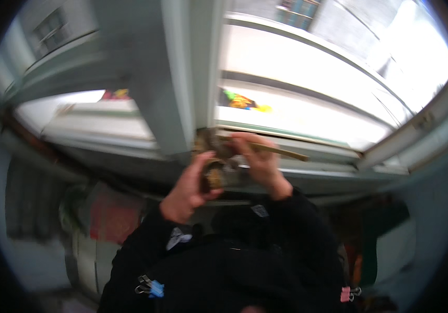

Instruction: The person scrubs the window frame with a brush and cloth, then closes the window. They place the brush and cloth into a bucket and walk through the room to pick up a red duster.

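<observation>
My left hand (192, 187) is closed around a small round container (214, 176) with something yellowish-brown inside, held just in front of the window sill. To its right, my right hand (257, 160) grips a thin wooden stick or handle (282, 151) that points out to the right. The other end of the stick is blurred near the foot of the window's middle post (202, 78). A dark brownish patch or object (206, 141) shows at the foot of that post, too blurred to name.
A window sash (149, 78) stands at an angle on the left. The sill's sliding track (317, 156) runs to the right. Colourful things (243, 101) lie beyond the window. Below left is a red object (114, 215); blue (156, 288) and pink (345, 294) binder clips are on the black clothing.
</observation>
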Demonstrator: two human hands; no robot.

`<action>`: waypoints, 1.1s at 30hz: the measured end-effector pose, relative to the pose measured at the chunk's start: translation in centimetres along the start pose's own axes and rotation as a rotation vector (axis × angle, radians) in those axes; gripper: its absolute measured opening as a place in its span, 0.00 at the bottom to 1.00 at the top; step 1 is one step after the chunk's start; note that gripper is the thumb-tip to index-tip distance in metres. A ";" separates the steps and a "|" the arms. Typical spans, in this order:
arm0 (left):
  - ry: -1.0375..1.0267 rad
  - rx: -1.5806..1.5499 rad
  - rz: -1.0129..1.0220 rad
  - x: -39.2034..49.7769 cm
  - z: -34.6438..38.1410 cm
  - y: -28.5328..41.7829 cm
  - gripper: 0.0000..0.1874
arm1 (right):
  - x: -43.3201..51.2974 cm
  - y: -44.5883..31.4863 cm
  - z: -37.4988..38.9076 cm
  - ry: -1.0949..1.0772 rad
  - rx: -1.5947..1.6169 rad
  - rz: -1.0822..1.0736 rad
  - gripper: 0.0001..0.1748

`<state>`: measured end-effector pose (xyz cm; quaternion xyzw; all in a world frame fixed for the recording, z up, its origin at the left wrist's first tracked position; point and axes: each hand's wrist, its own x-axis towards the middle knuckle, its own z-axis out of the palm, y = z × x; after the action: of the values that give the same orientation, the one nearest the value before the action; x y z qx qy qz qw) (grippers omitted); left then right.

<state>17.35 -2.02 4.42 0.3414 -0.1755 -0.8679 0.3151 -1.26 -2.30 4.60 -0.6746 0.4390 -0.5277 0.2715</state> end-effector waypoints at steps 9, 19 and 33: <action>-0.156 -0.064 -0.268 3.3 -1.2 -1.1 0.17 | -2.1 1.3 -0.7 0.159 0.059 -0.010 0.07; -0.263 0.151 -0.541 9.0 8.2 -8.5 0.22 | -9.7 2.4 -13.2 0.339 0.257 0.176 0.09; -0.463 0.274 -0.692 16.1 21.5 -22.0 0.17 | -19.8 0.6 -25.3 0.779 -0.661 0.092 0.06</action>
<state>-16.29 5.41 0.41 0.2154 -0.2304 -0.9447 -0.0900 -26.64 17.25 2.25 -0.4578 0.6801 -0.5606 -0.1172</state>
